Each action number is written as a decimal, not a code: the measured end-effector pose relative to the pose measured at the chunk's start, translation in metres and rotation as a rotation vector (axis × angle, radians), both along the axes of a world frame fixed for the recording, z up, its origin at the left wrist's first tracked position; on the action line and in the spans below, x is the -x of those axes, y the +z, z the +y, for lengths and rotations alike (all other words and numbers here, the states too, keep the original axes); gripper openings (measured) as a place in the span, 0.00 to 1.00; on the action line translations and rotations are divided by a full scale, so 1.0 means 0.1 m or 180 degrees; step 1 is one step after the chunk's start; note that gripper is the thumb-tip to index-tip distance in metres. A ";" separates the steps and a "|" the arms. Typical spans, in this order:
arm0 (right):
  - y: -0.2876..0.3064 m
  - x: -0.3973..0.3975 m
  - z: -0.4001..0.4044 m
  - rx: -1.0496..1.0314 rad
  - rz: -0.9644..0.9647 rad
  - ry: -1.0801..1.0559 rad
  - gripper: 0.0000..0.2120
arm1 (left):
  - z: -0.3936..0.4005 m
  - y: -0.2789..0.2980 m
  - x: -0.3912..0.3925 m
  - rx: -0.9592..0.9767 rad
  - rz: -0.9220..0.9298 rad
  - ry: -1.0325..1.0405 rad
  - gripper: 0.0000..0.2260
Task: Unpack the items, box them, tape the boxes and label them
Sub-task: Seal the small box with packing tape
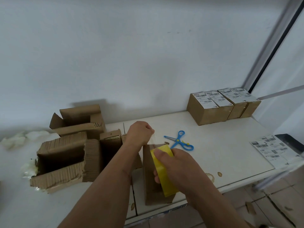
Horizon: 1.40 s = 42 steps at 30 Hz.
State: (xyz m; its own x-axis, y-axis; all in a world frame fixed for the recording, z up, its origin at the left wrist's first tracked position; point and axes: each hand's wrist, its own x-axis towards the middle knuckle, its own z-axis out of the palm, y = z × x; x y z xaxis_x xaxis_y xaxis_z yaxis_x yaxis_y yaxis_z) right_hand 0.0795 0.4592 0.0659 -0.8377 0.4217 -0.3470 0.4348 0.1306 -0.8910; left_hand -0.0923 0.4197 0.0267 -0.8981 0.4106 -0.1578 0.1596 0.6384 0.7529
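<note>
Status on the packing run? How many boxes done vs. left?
Done: a row of brown cardboard boxes at the far right already carries white shipping labels; the exact count is unclear. In hand: the right hand holds the yellow tape roll on a small brown box while the left hand pulls clear tape. Left: cutting with the blue scissors, labelling from the loose label sheets.

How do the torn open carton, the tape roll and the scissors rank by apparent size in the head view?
1. Torn open carton, clearly largest.
2. Tape roll and scissors: look alike; the right hand hides part of the roll, so unranked.
</note>
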 end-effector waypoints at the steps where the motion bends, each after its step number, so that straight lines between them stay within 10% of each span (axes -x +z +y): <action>1: -0.03 0.01 0.00 0.0066 0.0025 -0.0097 0.22 | 0.02 -0.01 0.01 -0.0009 0.0002 -0.0015 0.05; 20: -0.22 0.10 0.04 -0.0219 -0.0381 -0.0130 0.22 | 0.04 -0.30 0.16 -0.0419 -0.1253 0.0294 0.11; 30: -0.16 0.07 -0.01 -0.0183 -0.0242 -0.0056 0.32 | 0.01 -0.34 0.18 0.0811 -0.1171 -0.0604 0.10; 37: -0.18 0.06 -0.01 -0.0253 -0.0278 -0.0024 0.17 | 0.01 -0.26 0.19 0.0875 0.0069 -0.1173 0.06; 42: -0.16 0.03 0.00 -0.0247 -0.0201 -0.0013 0.16 | 0.13 -0.13 0.03 0.1014 0.0139 -0.1471 0.25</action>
